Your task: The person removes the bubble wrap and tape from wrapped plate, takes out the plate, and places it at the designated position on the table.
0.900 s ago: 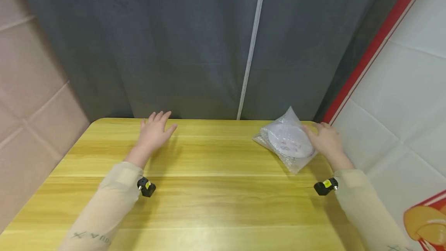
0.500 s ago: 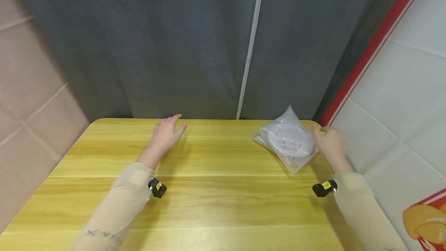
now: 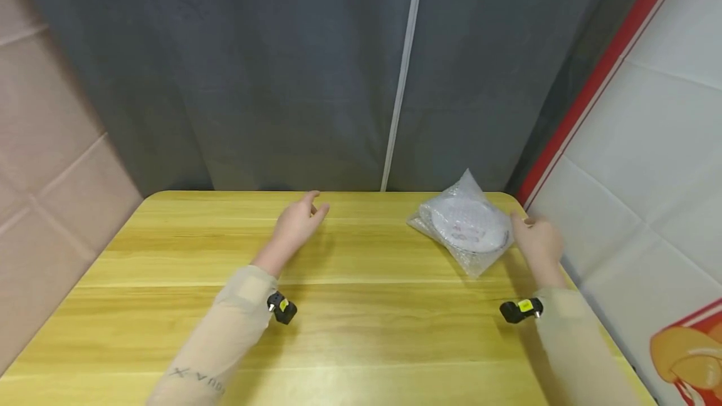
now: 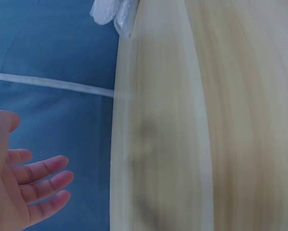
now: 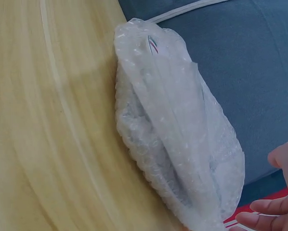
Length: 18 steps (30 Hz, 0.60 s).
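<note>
A bubble-wrap bag (image 3: 472, 262) lies on the wooden table at the far right. Through its clear film shows a round, white, plate-like thing (image 3: 465, 221) with small pinkish marks and a dark rim line. My right hand (image 3: 538, 243) is beside the bag's right edge, thumb toward it; in the right wrist view its loosely bent fingers (image 5: 267, 222) hold nothing. My left hand (image 3: 296, 224) hovers over the table's back half, left of the bag. Its fingers (image 4: 47, 185) are spread and relaxed around nothing in the left wrist view.
The wood-grain table (image 3: 361, 331) ends at the back against a dark grey curtain (image 3: 282, 80) with a pale vertical strip (image 3: 405, 61). A white wall sheet (image 3: 648, 161) with a red border stands close on the right. A pinkish panel (image 3: 45, 174) flanks the left.
My left hand has moved right over the table, its fingers bending more. My right hand has drawn back slightly toward me and right along the bag's edge. The bag has stayed in place.
</note>
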Motion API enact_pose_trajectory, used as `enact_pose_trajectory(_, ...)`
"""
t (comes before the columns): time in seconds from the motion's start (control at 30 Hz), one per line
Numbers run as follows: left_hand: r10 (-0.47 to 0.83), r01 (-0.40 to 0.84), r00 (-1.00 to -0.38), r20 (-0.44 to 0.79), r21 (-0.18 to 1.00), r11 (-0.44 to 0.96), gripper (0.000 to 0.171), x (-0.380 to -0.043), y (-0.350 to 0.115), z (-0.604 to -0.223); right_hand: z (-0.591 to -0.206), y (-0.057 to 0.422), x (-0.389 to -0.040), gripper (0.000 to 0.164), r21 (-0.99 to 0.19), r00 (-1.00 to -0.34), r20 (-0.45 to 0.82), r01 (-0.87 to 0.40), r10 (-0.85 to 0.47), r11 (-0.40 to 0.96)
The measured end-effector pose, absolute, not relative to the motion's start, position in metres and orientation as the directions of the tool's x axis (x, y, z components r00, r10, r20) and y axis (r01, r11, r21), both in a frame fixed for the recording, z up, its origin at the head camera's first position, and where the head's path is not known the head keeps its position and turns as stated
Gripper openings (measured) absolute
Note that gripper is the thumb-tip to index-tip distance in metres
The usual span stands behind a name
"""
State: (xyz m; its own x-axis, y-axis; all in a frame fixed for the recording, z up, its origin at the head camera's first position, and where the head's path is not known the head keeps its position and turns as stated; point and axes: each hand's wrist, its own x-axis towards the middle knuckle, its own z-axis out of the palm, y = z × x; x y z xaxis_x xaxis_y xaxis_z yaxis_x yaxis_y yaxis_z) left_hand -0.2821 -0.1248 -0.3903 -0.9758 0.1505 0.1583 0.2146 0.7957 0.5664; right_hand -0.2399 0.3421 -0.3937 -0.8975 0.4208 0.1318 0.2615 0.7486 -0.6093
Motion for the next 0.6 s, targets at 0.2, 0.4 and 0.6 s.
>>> enact_pose_trajectory(0.2,0.152,0.225,-0.974,0.169,0.612,0.758,0.059,-0.282,-0.107,-0.396,-0.401,0.343,-0.233,0.075,-0.676,-0.887,0.036,0.318,0.46,0.665)
enact_pose_trajectory(0.4,0.144,0.207,-0.978,0.149,0.677,0.706,0.058,-0.281,-0.088,-0.401,-0.407,0.346,-0.228,0.077,-0.703,-0.878,-0.018,0.351,0.478,0.619)
enact_pose_trajectory(0.6,0.151,0.176,-0.983,0.104,0.759,0.627,0.06,-0.279,-0.069,-0.407,-0.419,0.348,-0.224,0.074,-0.729,-0.875,-0.039,0.355,0.483,0.585)
